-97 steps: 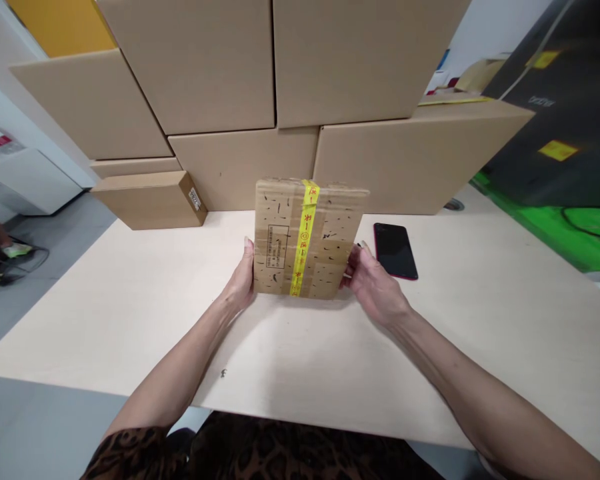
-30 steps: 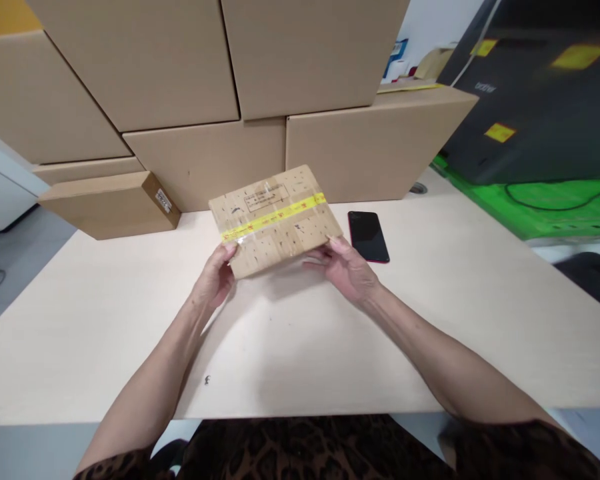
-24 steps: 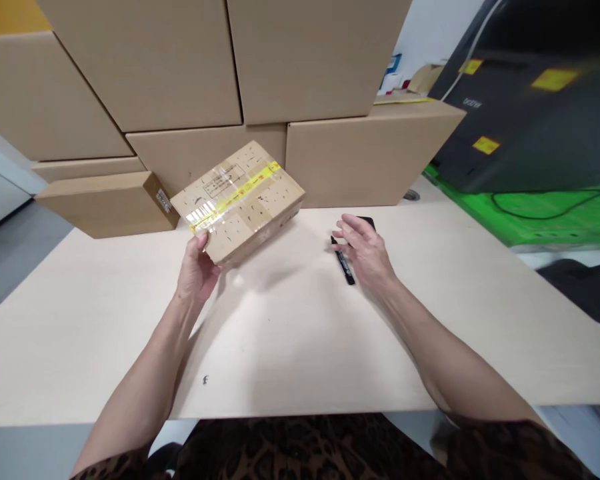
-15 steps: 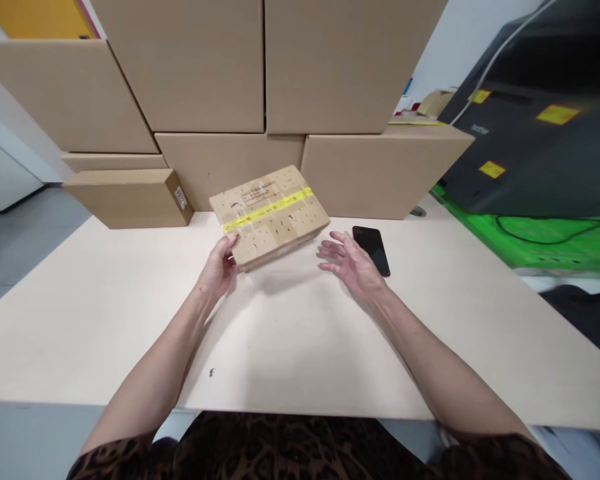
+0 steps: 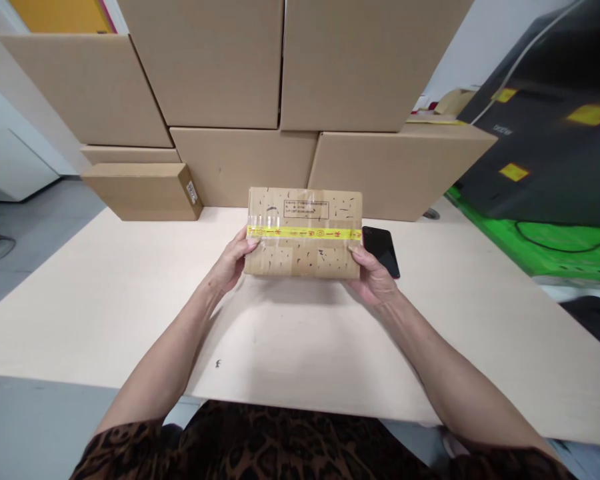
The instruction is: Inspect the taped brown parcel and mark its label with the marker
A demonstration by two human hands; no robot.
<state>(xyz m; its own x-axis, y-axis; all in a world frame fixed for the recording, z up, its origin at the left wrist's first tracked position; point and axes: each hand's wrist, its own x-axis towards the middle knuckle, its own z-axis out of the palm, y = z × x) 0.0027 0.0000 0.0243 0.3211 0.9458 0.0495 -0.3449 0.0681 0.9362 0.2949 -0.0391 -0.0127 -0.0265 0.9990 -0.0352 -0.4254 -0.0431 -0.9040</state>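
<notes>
A small brown cardboard box (image 5: 305,260), with yellow tape printed in red across its face and a framed printed label above the tape, is held up over the pale table (image 5: 300,347). My left hand (image 5: 231,262) grips its left end, thumb on the front face. Round the right end, my right hand (image 5: 373,275) is closed in the same way, thumb on the face beneath the tape. The fingers behind and under the box are mostly hidden. A black phone (image 5: 383,250) lies just beyond my right hand, partly covered by the box and the hand.
Large cardboard boxes (image 5: 220,67) are stacked along the table's back edge. A smaller flat carton (image 5: 140,193) stands at the back left. On the right are a dark machine cover (image 5: 545,160) with yellow stickers and a green surface (image 5: 570,260).
My right hand has closed on the right end of the box. The box has turned from a slant to level, its taped face now towards me. The view has shifted slightly.
</notes>
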